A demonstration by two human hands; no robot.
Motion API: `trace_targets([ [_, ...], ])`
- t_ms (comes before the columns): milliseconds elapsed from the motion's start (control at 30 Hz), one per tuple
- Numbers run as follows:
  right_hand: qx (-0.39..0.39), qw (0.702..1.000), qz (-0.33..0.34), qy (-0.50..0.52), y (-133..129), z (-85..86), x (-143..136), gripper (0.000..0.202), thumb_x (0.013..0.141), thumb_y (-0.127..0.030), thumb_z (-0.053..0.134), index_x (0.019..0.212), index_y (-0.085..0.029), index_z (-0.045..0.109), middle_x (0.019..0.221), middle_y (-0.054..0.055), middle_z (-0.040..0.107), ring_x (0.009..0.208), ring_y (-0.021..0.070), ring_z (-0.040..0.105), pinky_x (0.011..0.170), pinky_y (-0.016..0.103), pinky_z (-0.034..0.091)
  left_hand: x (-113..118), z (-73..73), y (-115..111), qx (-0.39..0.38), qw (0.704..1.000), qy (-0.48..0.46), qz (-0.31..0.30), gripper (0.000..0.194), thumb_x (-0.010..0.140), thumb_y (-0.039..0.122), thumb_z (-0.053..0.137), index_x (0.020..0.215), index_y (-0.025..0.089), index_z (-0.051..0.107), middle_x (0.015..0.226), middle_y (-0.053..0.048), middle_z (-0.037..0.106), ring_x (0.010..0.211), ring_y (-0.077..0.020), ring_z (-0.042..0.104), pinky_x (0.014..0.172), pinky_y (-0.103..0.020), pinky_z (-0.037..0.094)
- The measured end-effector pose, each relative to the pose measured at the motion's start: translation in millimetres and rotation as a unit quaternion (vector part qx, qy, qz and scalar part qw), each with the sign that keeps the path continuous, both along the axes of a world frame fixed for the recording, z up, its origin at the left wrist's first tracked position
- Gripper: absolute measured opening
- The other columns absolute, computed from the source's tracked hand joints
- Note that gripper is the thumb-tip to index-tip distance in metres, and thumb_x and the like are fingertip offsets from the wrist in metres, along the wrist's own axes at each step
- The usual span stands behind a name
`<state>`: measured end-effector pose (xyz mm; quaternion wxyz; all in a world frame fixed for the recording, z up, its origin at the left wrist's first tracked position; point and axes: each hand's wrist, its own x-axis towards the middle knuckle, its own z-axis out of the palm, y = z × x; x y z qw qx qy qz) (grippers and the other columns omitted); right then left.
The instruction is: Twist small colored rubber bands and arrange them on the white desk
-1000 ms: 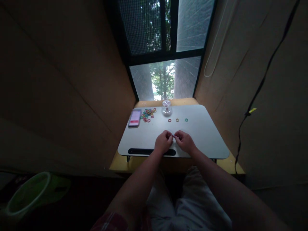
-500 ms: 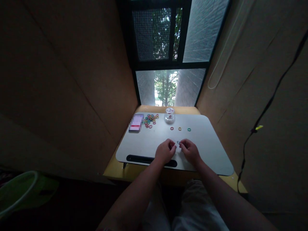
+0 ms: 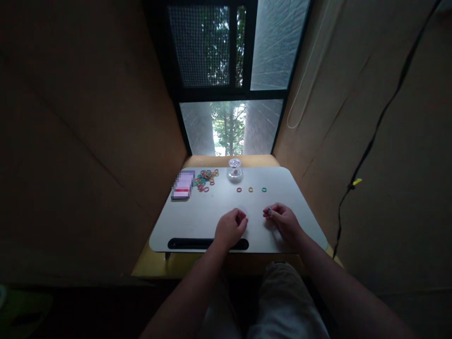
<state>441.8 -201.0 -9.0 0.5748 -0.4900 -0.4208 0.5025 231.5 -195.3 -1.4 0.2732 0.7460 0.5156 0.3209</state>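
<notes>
My right hand (image 3: 282, 220) is pinched on a small dark ring-shaped band (image 3: 270, 212), held just above the white table top. To its left, my left hand (image 3: 231, 228) is curled, with thumb and fingertips close together; whatever may be between them is too small to make out. Beyond the hands lie three separate rings in a row: a red ring (image 3: 239, 189), a yellow ring (image 3: 250, 189) and a green ring (image 3: 264, 189). A loose pile of coloured rings (image 3: 206, 178) lies at the back left.
A clear plastic jar (image 3: 235, 172) stands at the back of the white lap table (image 3: 197, 216). A phone (image 3: 182, 184) lies at its left edge. A black slot (image 3: 190, 243) runs along the front. Walls flank both sides, and a dark cord (image 3: 374, 136) hangs at right.
My hands have moved apart; the right one has shifted rightward with the small band in its fingers. The whole view has turned slightly to the right. The three rings in the row stay put.
</notes>
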Motion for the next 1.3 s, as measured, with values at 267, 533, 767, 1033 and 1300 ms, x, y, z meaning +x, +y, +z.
trace_targets([
  [267,0.096,0.915,0.026,-0.390,-4,-8.7,-34,0.009,0.075,-0.026,0.059,0.075,-0.019,0.066,0.064,-0.001,0.062,0.055,0.0110,0.053,0.055,0.023,0.040,0,0.6,3,0.001,1.000,-0.016,-0.015,0.022,0.087,0.036,0.049,0.091,0.021,0.064,0.081,0.000,0.066,0.072,-0.0124,0.057,0.067,-0.025,0.040],
  [533,0.137,0.892,0.030,-0.430,-5,-5.5,-42,0.014,0.079,-0.020,0.057,0.082,-0.022,0.070,0.080,0.002,0.068,0.069,0.0131,0.059,0.067,0.024,0.044,0,-0.6,4,0.005,1.000,-0.019,-0.022,0.026,0.086,0.035,0.051,0.102,0.022,0.066,0.091,-0.003,0.069,0.079,-0.0148,0.060,0.075,-0.027,0.044],
  [767,0.154,0.882,0.028,-0.444,-10,-8.3,-54,0.015,0.079,-0.018,0.055,0.084,-0.023,0.068,0.083,0.001,0.068,0.073,0.0141,0.059,0.071,0.025,0.043,-1,-1.4,4,0.020,0.999,-0.023,-0.040,0.025,0.087,0.032,0.049,0.099,0.024,0.069,0.098,-0.002,0.070,0.090,-0.0161,0.061,0.083,-0.029,0.044],
  [1033,0.115,0.910,0.000,-0.398,-13,-9.6,-54,0.021,0.077,-0.022,0.057,0.098,-0.022,0.058,0.078,-0.002,0.066,0.062,0.0121,0.058,0.061,0.023,0.042,-2,-3.0,1,0.019,0.999,0.002,-0.034,0.017,0.082,0.025,0.055,0.091,0.023,0.069,0.089,-0.001,0.070,0.081,-0.0146,0.061,0.076,-0.027,0.043],
  [1300,0.122,0.897,-0.002,-0.424,-13,-7.3,-53,0.015,0.076,-0.020,0.054,0.089,-0.022,0.060,0.077,-0.001,0.065,0.066,0.0125,0.058,0.062,0.023,0.041,-2,-3.5,1,0.019,1.000,0.008,-0.022,0.014,0.078,0.024,0.058,0.091,0.022,0.064,0.077,0.002,0.066,0.069,-0.0111,0.057,0.066,-0.023,0.040],
])
